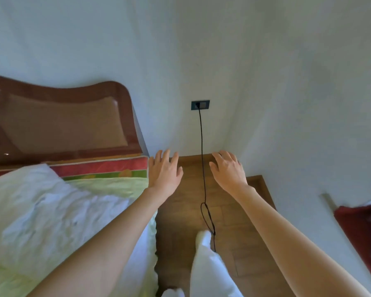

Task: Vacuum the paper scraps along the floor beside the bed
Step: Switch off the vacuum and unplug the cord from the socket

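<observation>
Both my arms reach forward over the narrow strip of wooden floor [240, 213] between the bed [77, 202] and the wall. My left hand [164, 171] hovers open at the bed's corner, fingers spread, holding nothing. My right hand [228, 168] is open too, palm down, to the right of a black power cord [202, 159]. The cord hangs from a dark wall socket [200, 105], runs down to the floor and loops near my white-trousered leg [208, 264]. Neither a vacuum cleaner nor paper scraps are in view.
A brown wooden headboard [69, 121] stands at the left against the white wall. The bed carries a white pillow [28, 211] and light green sheet. A dark red object with cloth [364, 230] sits at the right edge.
</observation>
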The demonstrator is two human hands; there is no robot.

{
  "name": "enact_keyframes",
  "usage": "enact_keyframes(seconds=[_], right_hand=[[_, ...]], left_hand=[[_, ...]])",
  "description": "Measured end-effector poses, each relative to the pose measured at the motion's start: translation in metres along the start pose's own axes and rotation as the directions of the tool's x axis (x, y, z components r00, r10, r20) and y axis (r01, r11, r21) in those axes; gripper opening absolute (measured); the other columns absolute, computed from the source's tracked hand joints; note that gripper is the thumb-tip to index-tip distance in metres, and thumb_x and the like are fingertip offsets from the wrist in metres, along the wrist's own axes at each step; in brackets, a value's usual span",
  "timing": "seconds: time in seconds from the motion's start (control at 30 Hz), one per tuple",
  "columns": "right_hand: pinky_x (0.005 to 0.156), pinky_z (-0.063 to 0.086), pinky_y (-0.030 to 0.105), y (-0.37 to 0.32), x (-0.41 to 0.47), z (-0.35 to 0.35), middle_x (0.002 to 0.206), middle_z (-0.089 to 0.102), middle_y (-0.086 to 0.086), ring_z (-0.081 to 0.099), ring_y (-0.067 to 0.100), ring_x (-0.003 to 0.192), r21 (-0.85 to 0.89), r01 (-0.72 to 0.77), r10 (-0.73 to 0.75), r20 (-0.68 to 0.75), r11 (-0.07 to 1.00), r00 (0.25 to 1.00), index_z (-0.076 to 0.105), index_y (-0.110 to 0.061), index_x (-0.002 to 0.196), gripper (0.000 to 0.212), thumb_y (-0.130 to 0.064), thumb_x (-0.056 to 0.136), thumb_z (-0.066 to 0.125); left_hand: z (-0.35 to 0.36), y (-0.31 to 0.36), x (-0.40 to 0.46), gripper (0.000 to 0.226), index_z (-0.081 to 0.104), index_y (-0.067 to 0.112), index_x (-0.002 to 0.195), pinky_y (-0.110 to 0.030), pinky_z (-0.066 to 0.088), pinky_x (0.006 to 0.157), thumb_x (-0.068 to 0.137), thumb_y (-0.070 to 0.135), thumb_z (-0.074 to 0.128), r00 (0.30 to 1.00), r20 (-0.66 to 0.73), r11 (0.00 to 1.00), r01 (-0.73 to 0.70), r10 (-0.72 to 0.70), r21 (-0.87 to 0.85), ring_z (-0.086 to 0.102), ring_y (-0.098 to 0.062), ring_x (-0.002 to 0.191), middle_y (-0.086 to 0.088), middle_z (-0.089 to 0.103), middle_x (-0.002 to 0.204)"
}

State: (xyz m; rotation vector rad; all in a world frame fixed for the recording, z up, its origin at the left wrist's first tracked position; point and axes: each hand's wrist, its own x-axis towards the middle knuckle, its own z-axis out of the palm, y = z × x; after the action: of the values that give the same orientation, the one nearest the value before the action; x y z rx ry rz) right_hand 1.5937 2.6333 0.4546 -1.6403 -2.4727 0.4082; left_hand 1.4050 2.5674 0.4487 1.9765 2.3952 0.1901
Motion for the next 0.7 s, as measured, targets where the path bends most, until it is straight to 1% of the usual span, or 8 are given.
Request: enact_keyframes(seconds=[0.13, 0.37, 0.47, 0.57, 0.7], right_hand=[[0.110, 0.031, 0.040, 0.019, 0.083, -0.001, 0.148, 0.040, 0.007, 0.032, 0.025, 0.139, 0.005, 0.008, -0.008, 0.012, 1.000, 1.000, 0.040, -0.017, 0.143, 0.043, -0.032, 0.102, 0.036], [0.113, 0.030, 0.042, 0.043, 0.214, 0.004, 0.150, 0.037, 0.008, 0.028, 0.025, 0.142, 0.004, 0.032, -0.032, 0.050, 0.999, 0.998, 0.037, -0.016, 0.145, 0.045, -0.030, 0.102, 0.035], [0.114, 0.031, 0.042, 0.046, 0.256, 0.018, 0.151, 0.036, 0.009, 0.027, 0.025, 0.142, -0.018, 0.037, -0.036, 0.076, 0.999, 0.996, 0.036, -0.016, 0.145, 0.045, -0.030, 0.102, 0.035], [0.115, 0.027, 0.041, 0.050, 0.294, 0.035, 0.153, 0.032, 0.009, 0.024, 0.025, 0.143, -0.041, 0.036, -0.031, 0.117, 0.999, 0.993, 0.032, -0.016, 0.148, 0.047, -0.032, 0.103, 0.034], [0.115, 0.027, 0.042, 0.055, 0.350, 0.063, 0.155, 0.028, 0.011, 0.021, 0.026, 0.145, -0.086, 0.033, -0.020, 0.142, 0.996, 0.990, 0.028, -0.015, 0.149, 0.050, -0.032, 0.103, 0.033]], left_hand=[[0.012, 0.001, 0.085, 0.050, 0.035, 0.018, 0.142, -0.050, 0.027, 0.110, 0.096, 0.037, 0.040, 0.999, 0.034, 1.000, 0.001, -0.001, 0.014, 0.026, -0.032, 0.137, -0.010, 0.033, 0.148], [0.031, 0.002, 0.197, 0.053, 0.025, 0.021, 0.147, -0.049, 0.019, 0.114, 0.097, 0.036, 0.038, 0.999, 0.034, 0.999, 0.043, -0.043, -0.004, 0.016, -0.032, 0.143, -0.009, 0.021, 0.155], [0.046, 0.001, 0.235, 0.054, 0.025, 0.021, 0.147, -0.050, 0.016, 0.114, 0.097, 0.037, 0.039, 0.997, 0.037, 0.998, 0.062, -0.061, -0.013, 0.014, -0.032, 0.144, -0.010, 0.019, 0.156], [0.064, -0.007, 0.277, 0.055, 0.029, 0.020, 0.146, -0.051, 0.017, 0.114, 0.096, 0.036, 0.043, 0.997, 0.028, 0.997, 0.077, -0.076, -0.022, 0.015, -0.033, 0.144, -0.011, 0.021, 0.155], [0.099, -0.025, 0.337, 0.062, 0.034, 0.018, 0.144, -0.053, 0.020, 0.111, 0.089, 0.034, 0.057, 0.999, -0.019, 0.999, 0.038, -0.038, 0.014, 0.018, -0.035, 0.142, -0.013, 0.024, 0.154]])
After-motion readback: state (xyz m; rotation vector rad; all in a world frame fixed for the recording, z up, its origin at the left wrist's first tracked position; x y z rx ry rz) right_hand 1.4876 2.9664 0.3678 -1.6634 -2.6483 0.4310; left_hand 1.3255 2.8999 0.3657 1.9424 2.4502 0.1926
